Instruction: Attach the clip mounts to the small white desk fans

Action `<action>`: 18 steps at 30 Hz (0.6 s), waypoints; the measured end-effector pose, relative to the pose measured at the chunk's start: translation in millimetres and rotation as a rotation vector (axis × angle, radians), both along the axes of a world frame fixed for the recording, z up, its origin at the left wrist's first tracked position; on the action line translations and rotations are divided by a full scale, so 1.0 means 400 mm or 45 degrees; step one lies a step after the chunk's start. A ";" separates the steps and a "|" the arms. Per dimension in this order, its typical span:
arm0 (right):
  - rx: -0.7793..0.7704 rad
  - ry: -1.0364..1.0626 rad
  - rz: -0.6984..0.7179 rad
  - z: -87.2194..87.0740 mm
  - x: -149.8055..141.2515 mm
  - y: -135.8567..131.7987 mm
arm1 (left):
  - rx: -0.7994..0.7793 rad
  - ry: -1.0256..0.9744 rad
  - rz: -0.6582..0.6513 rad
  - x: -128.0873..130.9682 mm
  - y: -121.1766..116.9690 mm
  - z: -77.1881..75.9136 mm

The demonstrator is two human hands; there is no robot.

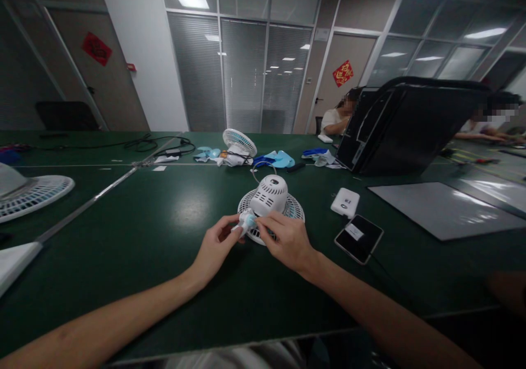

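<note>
A small white fan lies face down on the green table, its vented motor housing (270, 194) pointing up and its round grille (298, 211) flat below. At the near left side of the housing is a white joint piece (242, 227) with a light-blue knob (249, 219) on it. My left hand (216, 245) grips the white joint piece between thumb and fingers. From the right, my right hand (290, 240) is closed in a pinch at the blue knob. Its fingertips partly cover the knob and the grille's near edge.
A second white fan (238, 147) stands farther back among blue wrappings (279, 159) and cables. To the right are a white power bank (345, 202), a phone (359, 239), a grey board (444, 210) and a large black case (411, 128). Another grille (49, 188) lies left. People sit beyond.
</note>
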State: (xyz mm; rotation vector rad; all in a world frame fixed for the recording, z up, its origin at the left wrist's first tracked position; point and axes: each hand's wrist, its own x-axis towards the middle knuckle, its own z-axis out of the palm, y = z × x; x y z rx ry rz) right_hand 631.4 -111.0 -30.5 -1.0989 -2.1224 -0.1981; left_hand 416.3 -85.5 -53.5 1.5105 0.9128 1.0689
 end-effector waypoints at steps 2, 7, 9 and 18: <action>-0.020 -0.004 -0.019 0.003 -0.002 -0.002 | -0.001 -0.003 0.000 0.001 -0.001 -0.001; 0.003 -0.117 0.262 -0.001 -0.010 -0.012 | 0.057 0.015 -0.024 0.003 0.004 0.001; 0.033 -0.156 0.334 -0.006 -0.012 -0.013 | 0.217 0.104 -0.071 0.000 0.011 0.011; -0.048 -0.295 0.384 -0.023 0.003 0.000 | 0.640 0.659 -0.123 -0.019 0.075 0.057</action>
